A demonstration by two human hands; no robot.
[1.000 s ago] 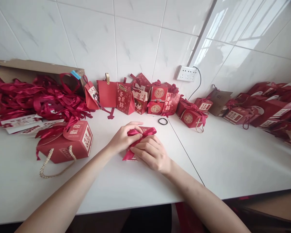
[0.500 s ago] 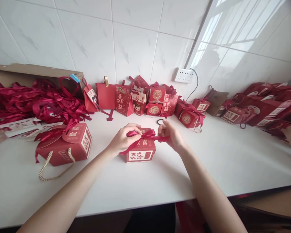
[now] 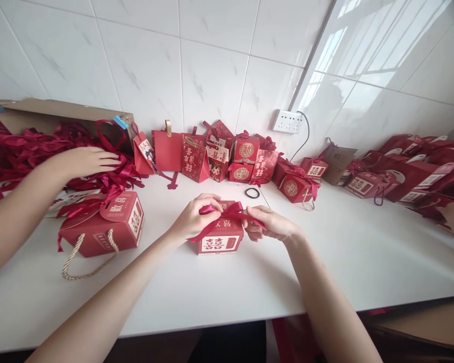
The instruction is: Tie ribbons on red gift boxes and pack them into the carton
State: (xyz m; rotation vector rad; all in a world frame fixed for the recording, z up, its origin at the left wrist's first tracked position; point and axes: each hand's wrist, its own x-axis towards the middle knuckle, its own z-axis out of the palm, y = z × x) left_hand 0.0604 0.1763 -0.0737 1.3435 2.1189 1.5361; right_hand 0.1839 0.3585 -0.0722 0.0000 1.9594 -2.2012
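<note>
A small red gift box (image 3: 220,241) stands on the white table (image 3: 219,292) in front of me, with a dark red ribbon bow (image 3: 227,212) on its top. My left hand (image 3: 192,218) pinches the left loop of the bow with closed fingers. My right hand (image 3: 269,225) pinches the ribbon's right end beside the box. Both hands rest against the box's upper edges.
Another person's hand (image 3: 79,161) reaches from the left onto a heap of red ribbons (image 3: 30,151). A larger red box with a rope handle (image 3: 104,226) sits left of me. Several red boxes and bags (image 3: 227,154) line the tiled wall; a black hair tie (image 3: 252,192) lies nearby.
My right hand left the box front, pulled the ribbon end out to the right, then came down beside the box. Another person's arm has come in from the left onto the ribbons.
</note>
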